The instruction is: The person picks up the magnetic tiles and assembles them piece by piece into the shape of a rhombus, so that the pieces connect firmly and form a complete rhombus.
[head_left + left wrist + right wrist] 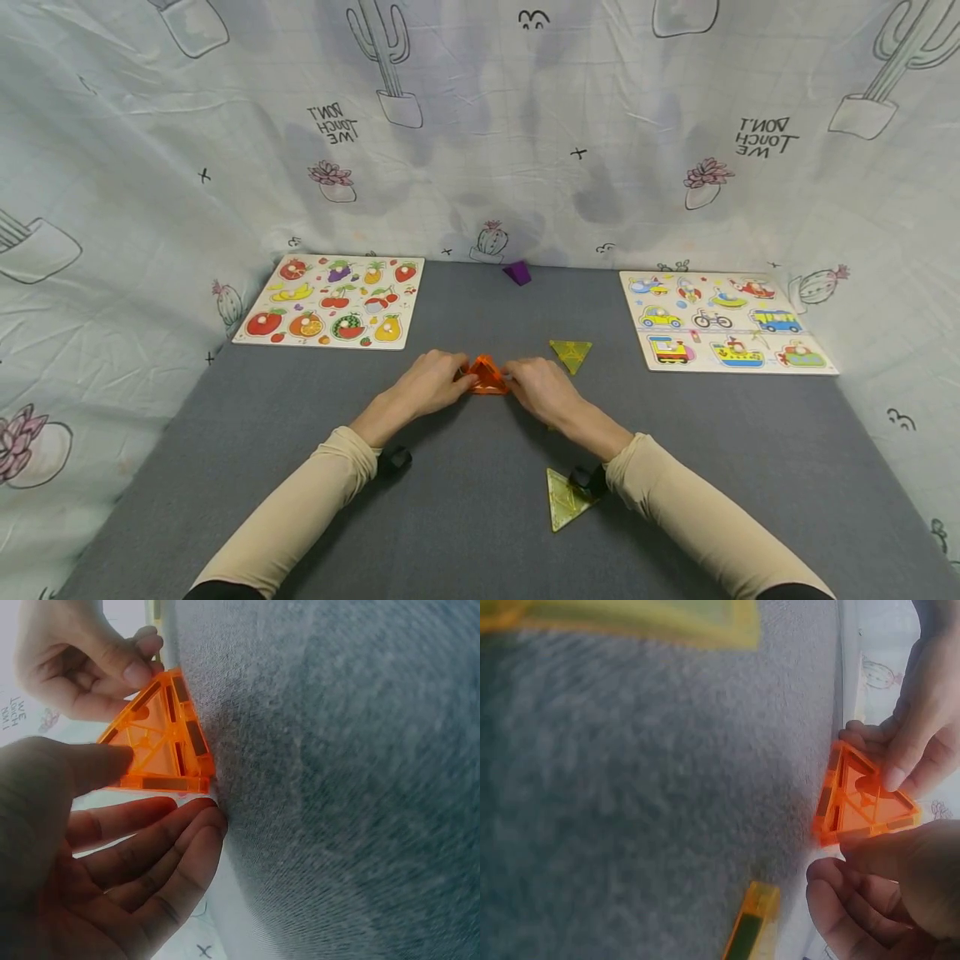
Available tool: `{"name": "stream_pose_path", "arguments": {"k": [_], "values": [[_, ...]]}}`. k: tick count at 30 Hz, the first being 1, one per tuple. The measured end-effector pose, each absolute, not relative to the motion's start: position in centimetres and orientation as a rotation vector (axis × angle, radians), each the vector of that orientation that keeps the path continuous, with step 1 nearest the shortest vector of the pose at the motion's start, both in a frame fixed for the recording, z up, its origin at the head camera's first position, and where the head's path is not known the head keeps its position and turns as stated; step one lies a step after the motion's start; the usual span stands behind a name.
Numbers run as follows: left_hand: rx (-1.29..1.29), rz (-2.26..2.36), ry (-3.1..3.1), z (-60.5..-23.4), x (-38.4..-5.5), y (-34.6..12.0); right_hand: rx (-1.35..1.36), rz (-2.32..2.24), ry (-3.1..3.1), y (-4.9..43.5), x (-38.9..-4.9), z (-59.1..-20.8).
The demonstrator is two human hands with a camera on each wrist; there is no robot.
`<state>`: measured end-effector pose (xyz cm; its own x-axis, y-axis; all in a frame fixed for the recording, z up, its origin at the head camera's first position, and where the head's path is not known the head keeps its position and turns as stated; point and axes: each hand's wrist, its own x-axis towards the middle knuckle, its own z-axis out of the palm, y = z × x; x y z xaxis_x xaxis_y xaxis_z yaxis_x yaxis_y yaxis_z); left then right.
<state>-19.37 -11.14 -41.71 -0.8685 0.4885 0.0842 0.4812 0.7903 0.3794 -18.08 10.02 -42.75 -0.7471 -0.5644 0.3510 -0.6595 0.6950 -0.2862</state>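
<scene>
We see the joined orange triangular tiles [487, 375] on the table [480, 517], directly between our left hand [431, 383] and right hand [543, 387], each pinching one side, neither clearly nearer.

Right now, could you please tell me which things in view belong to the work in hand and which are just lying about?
Work in hand:
orange triangular piece
left hand
right hand

Seemingly lying about:
yellow triangles
purple piece
fruit board
vehicle board
</scene>
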Motion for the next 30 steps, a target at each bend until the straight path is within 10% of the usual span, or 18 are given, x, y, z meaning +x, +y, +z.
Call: {"name": "stream_pose_path", "arguments": {"k": [30], "values": [[0.919, 0.693, 3.065, -41.0, -19.8, -9.6, 0.729, 0.66, -2.701, 16.8, -16.6, -43.3]]}}
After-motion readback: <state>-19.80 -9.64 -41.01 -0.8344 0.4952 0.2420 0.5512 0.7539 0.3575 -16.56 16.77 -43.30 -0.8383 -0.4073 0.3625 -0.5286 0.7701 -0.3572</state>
